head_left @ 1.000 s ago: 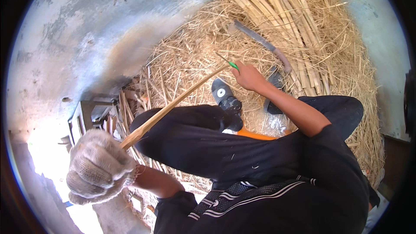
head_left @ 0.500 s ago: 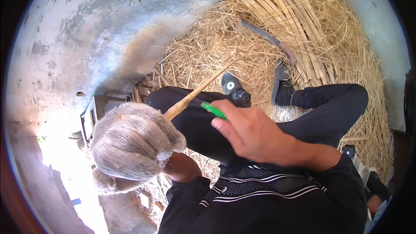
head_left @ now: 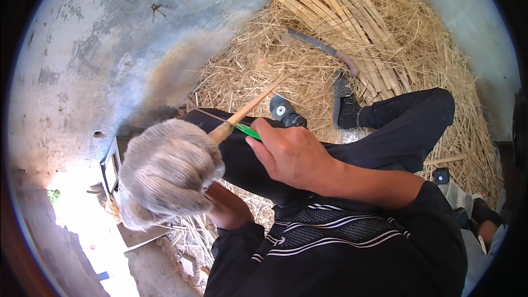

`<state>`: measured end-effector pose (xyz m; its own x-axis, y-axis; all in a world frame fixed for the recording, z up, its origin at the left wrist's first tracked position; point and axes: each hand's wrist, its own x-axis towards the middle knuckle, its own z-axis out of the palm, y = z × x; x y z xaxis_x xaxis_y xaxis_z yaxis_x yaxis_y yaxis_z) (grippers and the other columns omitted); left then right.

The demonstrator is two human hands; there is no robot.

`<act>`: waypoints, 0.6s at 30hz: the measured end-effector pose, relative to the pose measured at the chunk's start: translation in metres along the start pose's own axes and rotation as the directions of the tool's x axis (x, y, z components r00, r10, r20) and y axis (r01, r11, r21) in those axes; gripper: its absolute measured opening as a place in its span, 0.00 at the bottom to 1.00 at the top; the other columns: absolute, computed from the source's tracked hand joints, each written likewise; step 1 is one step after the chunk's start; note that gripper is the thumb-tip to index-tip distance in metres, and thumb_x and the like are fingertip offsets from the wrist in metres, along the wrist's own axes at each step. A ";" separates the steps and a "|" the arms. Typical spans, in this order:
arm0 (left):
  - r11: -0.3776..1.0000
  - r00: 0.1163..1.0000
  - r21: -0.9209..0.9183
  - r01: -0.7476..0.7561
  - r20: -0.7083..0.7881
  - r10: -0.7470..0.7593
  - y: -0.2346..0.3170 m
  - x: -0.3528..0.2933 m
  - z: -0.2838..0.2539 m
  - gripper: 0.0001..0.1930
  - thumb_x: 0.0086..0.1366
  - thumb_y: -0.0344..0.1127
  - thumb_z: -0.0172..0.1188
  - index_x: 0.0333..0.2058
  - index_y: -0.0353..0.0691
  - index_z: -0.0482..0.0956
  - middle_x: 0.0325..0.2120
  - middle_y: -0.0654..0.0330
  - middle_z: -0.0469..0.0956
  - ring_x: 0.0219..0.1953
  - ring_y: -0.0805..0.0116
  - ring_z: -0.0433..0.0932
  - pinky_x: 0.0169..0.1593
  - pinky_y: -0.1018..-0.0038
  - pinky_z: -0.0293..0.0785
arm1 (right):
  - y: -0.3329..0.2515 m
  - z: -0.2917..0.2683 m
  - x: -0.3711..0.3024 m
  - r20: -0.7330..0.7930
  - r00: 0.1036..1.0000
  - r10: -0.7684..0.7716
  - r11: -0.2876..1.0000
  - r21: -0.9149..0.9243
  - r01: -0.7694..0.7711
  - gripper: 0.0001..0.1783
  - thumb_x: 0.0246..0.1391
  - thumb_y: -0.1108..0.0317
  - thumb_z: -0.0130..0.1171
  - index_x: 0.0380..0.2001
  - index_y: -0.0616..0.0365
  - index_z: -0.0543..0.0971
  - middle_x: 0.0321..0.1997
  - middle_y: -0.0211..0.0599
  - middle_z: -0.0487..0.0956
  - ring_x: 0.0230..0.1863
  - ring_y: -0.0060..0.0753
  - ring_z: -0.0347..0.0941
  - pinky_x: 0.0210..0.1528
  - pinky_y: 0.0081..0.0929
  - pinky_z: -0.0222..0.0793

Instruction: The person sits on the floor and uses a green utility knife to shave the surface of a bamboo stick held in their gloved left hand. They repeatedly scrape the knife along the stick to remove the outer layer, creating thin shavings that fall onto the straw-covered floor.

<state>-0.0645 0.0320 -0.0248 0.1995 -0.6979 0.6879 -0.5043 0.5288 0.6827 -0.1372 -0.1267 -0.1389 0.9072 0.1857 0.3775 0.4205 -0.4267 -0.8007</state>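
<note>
My left hand (head_left: 170, 168), in a thick grey knit glove, is closed around the lower end of a pale split wooden strip (head_left: 254, 103). The strip slants up and to the right, tapering toward its far tip, above my left thigh. My bare right hand (head_left: 297, 157) grips a green-handled knife (head_left: 247, 130), thumb and forefinger pressed along the handle. The front of the knife meets the strip just beyond the glove. A thin line reaches left past the strip; I cannot tell whether it is blade or shaving. The glove hides the strip's lower end.
A curved sickle-like tool (head_left: 324, 48) lies on the straw (head_left: 247, 49) ahead of my shoes (head_left: 283, 111). Several long split strips (head_left: 352, 27) are piled at the far right. A weathered wall (head_left: 110, 38) rises at the left. A small black box (head_left: 440, 175) is near my right elbow.
My right hand has moved left and brought the knife from beside the strip up against it. The gloved hand still holds the strip. The whole view has shifted slightly.
</note>
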 end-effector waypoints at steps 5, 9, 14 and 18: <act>0.995 0.976 -0.001 -0.102 -0.196 0.100 -0.003 -0.013 -0.006 0.26 0.67 0.46 0.44 0.14 0.34 0.72 0.05 0.65 0.62 0.05 0.72 0.61 0.10 0.73 0.67 | 0.041 0.031 0.009 0.024 0.997 0.068 0.953 -0.298 -0.057 0.11 0.61 0.65 0.51 0.34 0.64 0.70 0.15 0.48 0.73 0.19 0.50 0.76 0.19 0.43 0.70; 0.988 0.970 -0.057 -0.145 -0.205 0.131 -0.009 -0.001 0.004 0.27 0.65 0.46 0.45 0.14 0.30 0.73 0.04 0.61 0.63 0.04 0.69 0.63 0.10 0.71 0.69 | 0.122 0.013 0.001 -0.003 0.947 0.320 0.906 -0.290 -0.307 0.14 0.63 0.63 0.48 0.38 0.66 0.72 0.21 0.59 0.76 0.24 0.63 0.75 0.28 0.52 0.72; 0.993 0.962 0.007 -0.122 -0.246 0.120 -0.008 -0.004 0.007 0.25 0.66 0.45 0.45 0.13 0.36 0.70 0.05 0.64 0.62 0.06 0.72 0.64 0.10 0.73 0.70 | 0.050 -0.024 0.008 0.005 0.967 0.253 0.966 0.056 -0.253 0.16 0.63 0.60 0.48 0.37 0.66 0.70 0.17 0.58 0.74 0.22 0.64 0.73 0.25 0.52 0.69; 0.994 0.964 0.068 -0.091 -0.244 0.105 -0.013 0.004 0.009 0.25 0.66 0.47 0.46 0.15 0.36 0.71 0.07 0.63 0.63 0.08 0.70 0.67 0.12 0.73 0.72 | -0.003 -0.018 0.004 -0.012 0.996 0.084 0.988 0.129 -0.082 0.15 0.63 0.61 0.49 0.36 0.65 0.70 0.14 0.57 0.73 0.20 0.62 0.73 0.22 0.50 0.68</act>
<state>-0.0646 0.0187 -0.0330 0.3443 -0.4997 0.7949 -0.5764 0.5558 0.5990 -0.1353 -0.1405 -0.1267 0.9391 0.1382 0.3148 0.3432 -0.3223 -0.8823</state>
